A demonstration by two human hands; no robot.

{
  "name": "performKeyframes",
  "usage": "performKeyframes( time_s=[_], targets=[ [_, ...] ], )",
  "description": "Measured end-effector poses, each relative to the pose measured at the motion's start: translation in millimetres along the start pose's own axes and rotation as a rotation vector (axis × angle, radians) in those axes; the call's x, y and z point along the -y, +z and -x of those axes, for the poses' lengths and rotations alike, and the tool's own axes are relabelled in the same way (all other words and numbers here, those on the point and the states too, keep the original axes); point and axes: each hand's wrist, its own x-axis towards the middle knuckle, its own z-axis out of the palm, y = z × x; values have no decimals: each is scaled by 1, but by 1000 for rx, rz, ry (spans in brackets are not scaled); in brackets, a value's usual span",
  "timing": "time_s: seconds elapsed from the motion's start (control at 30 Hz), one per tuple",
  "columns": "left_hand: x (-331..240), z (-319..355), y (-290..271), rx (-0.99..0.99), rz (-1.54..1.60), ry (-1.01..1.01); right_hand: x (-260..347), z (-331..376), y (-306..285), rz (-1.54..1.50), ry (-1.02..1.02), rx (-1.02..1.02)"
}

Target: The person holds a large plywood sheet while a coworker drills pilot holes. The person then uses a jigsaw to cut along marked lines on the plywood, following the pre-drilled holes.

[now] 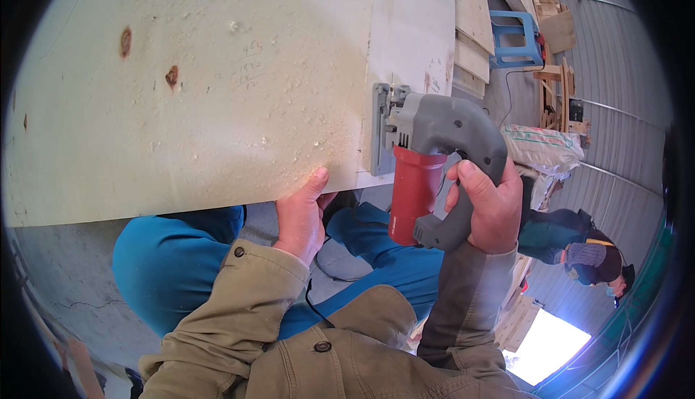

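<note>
A red and grey jigsaw [418, 189] rests its metal base plate on a large pale wooden board [217, 138], close to the near edge at the right. My right hand [491, 207] is wrapped round its grey handle, thumb on top. My left hand [302, 214] grips the board's near edge left of the jigsaw, thumb on the upper face and the other fingers hidden underneath. A straight line runs away from the tool along the board. Sawdust, two brown knots and faint pencil marks show on the surface.
A power cable [318, 305] hangs below the board by my blue-trousered legs. Farther right are stacked boards [474, 30], a blue plastic stool [515, 39], a white sack [541, 145] and timber scraps. Another person [579, 250] stands at the right, by a corrugated wall.
</note>
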Motion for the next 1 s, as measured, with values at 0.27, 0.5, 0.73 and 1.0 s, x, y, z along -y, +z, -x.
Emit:
performKeyframes(
  time_s=[0.27,0.5,0.73,1.0],
  targets=[
    [1,0,-2,7,-8,27,2,-4,0,20,3,-6],
    [2,0,-2,-1,-8,42,4,-8,1,0,6,5],
    [2,1,-2,0,6,10,6,-13,3,16,-12,-6],
    [3,-1,-3,-17,10,-5,8,-15,3,53,12,-11]
  ],
)
